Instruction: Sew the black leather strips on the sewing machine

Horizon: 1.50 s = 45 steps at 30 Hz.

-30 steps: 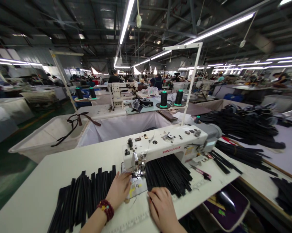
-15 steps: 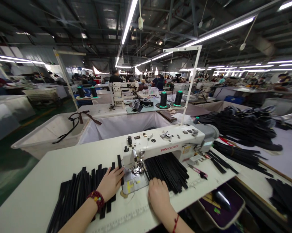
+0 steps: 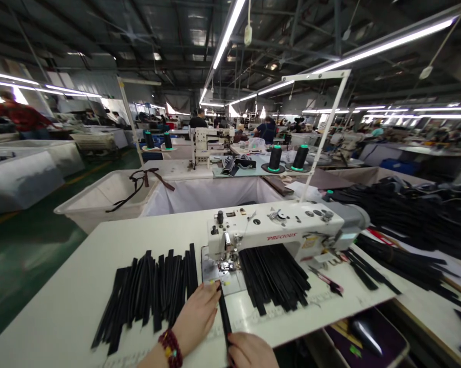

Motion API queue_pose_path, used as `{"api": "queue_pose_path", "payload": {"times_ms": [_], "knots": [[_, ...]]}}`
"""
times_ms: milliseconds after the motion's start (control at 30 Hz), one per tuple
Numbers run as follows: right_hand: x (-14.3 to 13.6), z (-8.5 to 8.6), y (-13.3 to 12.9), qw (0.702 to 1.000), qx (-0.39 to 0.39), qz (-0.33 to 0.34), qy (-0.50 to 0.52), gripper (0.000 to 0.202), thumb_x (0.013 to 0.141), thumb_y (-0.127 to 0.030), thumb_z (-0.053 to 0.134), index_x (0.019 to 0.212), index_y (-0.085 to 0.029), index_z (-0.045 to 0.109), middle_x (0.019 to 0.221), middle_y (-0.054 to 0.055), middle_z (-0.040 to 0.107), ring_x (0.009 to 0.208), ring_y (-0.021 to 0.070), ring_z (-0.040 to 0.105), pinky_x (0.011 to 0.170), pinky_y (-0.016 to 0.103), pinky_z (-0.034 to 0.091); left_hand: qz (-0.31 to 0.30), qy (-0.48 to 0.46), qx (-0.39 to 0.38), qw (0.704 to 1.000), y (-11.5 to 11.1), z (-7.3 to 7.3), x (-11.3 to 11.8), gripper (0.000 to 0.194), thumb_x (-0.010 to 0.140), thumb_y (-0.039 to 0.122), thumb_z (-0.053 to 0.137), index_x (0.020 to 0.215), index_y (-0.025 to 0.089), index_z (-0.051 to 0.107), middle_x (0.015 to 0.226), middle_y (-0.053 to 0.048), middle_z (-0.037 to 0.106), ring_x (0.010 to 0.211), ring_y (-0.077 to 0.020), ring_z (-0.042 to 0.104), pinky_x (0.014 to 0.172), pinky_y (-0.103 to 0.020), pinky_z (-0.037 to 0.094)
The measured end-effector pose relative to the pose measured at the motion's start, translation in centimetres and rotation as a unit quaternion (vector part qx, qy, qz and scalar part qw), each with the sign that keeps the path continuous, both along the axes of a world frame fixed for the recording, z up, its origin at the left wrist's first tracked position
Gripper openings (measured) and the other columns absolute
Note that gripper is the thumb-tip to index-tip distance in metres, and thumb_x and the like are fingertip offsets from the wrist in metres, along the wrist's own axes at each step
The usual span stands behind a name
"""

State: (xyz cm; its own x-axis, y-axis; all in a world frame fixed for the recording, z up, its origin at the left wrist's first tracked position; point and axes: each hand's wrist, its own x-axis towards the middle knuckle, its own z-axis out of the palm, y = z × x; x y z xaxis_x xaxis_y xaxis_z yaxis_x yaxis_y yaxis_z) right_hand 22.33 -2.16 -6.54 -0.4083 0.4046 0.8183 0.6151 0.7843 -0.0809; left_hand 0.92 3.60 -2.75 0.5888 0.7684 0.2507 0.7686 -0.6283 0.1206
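Observation:
A narrow black strip lies lengthwise on the plate in front of the needle of a white sewing machine. My left hand has its fingers closed on the strip's far end, close under the presser foot. Nearer the table's front edge, my right hand pinches the lower part of the same strip, partly cut off by the frame. To the left of the machine a row of black strips is spread side by side. Another pile of black strips rests under the machine arm.
Pink-handled snips lie right of the piled strips. An open drawer juts out below the table's right side. Black pieces heap on the right-hand surface. Behind the machine are a fabric-lined bin and thread cones.
My left hand has left the left row and moved right, to the plate before the needle. My right hand has come away from the piled strips toward the front edge. The view has turned left.

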Motion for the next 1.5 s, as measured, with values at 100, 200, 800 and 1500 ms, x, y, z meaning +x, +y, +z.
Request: {"api": "queue_pose_path", "payload": {"times_ms": [100, 200, 800, 1500], "knots": [[-0.6, 0.8, 1.9, 1.000, -0.013, 0.011, 0.008, 0.026, 0.099, -0.013, 0.042, 0.084, -0.019, 0.063, 0.086, 0.005, 0.073, 0.072, 0.0152, 0.068, 0.067, 0.025, 0.051, 0.034, 0.001, 0.005, 0.999, 0.7, -0.1, 0.1, 0.045, 0.086, 0.007, 0.052, 0.129, 0.017, 0.060, 0.143, -0.013, 0.058, 0.131, -0.0286, 0.055, 0.109, -0.055, 0.045], [-0.8, 1.5, 3.3, 0.999, -0.028, 0.022, 0.018, 0.025, 0.101, -0.017, 0.043, 0.085, -0.019, 0.063, 0.085, 0.005, 0.073, 0.074, 0.0151, 0.067, 0.074, 0.027, 0.052, 0.049, 0.005, -0.008, 0.999, 1.5, 0.0, 0.1, 0.046, 0.088, 0.011, 0.053, 0.133, 0.018, 0.057, 0.143, -0.013, 0.057, 0.132, -0.0282, 0.054, 0.110, -0.055, 0.044], [-1.0, 2.6, 2.9, 0.987, -0.152, 0.016, 0.038, 0.017, 0.100, -0.017, 0.048, 0.092, -0.022, 0.063, 0.094, 0.003, 0.073, 0.087, 0.0152, 0.069, 0.096, 0.034, 0.048, 0.073, 0.022, -0.070, 0.995, 2.7, 0.7, 0.9, 0.046, 0.089, 0.015, 0.053, 0.135, 0.015, 0.056, 0.146, -0.014, 0.054, 0.136, -0.0290, 0.049, 0.114, -0.056, 0.037], [1.0, 2.3, 1.0, 0.984, -0.155, 0.003, -0.089, 0.024, 0.093, -0.028, 0.060, 0.115, -0.019, 0.063, 0.116, 0.005, 0.071, 0.110, 0.0221, 0.063, 0.119, 0.045, 0.025, 0.037, 0.010, -0.051, 0.998, 2.2, 0.3, 0.5, 0.045, 0.093, 0.023, 0.050, 0.138, 0.017, 0.053, 0.148, -0.016, 0.052, 0.138, -0.0306, 0.046, 0.114, -0.058, 0.035]]}}
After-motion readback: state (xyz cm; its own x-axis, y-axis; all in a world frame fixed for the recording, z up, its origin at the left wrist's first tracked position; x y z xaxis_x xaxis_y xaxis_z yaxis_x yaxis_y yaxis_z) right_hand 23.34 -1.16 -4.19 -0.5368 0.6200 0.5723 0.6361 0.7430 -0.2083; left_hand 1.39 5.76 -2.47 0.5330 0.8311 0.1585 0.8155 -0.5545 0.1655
